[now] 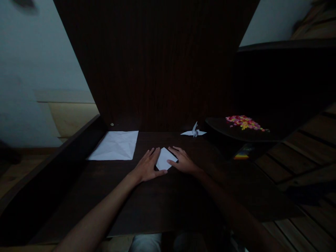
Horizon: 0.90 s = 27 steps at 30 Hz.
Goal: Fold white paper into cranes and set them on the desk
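Observation:
A small piece of folded white paper [165, 159] lies flat on the dark wooden desk [157, 206], a corner pointing away from me. My left hand [147, 167] rests along its left side, fingers stretched forward and the thumb at the near corner. On the other side, my right hand [185, 161] has its fingers spread along the upper right edge, with its thumb lying on the paper. Neither hand grips the paper; both touch it at the edges. Beyond my right hand sits a folded paper crane [194, 133], wings out to both sides.
At the left lies a larger creased white sheet [115, 145], by the raised side panel [52, 175]. A curved dark shelf [217, 124] at the right bears a heap of small colourful pieces [245, 122]. A tall dark board [162, 63] closes off the back.

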### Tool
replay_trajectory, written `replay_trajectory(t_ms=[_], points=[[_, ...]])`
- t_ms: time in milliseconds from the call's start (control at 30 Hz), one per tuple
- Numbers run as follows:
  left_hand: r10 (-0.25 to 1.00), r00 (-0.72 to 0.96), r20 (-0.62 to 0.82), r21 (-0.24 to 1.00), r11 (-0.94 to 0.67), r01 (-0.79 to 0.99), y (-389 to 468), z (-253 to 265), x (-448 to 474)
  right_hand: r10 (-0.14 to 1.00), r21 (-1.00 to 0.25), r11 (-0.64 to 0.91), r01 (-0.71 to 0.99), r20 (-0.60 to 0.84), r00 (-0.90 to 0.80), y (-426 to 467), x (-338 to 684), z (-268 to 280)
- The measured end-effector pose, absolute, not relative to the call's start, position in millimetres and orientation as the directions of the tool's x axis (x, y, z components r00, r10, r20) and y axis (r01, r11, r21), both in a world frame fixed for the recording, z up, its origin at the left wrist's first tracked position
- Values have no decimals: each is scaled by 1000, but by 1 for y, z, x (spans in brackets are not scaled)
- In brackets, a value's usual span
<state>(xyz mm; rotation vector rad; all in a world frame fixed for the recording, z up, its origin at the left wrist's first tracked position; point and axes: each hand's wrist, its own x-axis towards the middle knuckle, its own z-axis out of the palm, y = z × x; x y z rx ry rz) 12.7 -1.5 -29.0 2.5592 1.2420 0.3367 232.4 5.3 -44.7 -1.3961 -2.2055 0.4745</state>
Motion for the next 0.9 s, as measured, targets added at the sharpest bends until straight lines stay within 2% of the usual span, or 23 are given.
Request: replay_trajectory(t_ms=[67,167,267,433,567,700,800,900], points=[[811,580,80,382,-562,734,-2,-28,13,912,-636,405,657,232,-338,6,232,-45],[830,552,84,443,-527,726,-2,-26,12,912,-814,378,441,247,-327,9,234,-43],[842,530,101,516,-500,695,-2,-26,12,919,-918,322,230,244,-311,12,236,-40],[831,519,202,686,-498,531,1,-28,13,938,-965,252,72,226,-262,13,234,-40],[875,406,263,839,-415,351,7,-29,13,956,-980,201,3,195,-220,11,231,-40],[940,316,131,974,-182,137,10,-26,14,970,-980,171,-104,186,-158,9,229,-38],[947,320,15,999,-29,39,9,-22,15,981,-984,100,-148,123,-154,7,227,-36],[939,344,-14,999,26,-30,7,-19,16,981,-995,36,-93,53,-185,6,224,-36]])
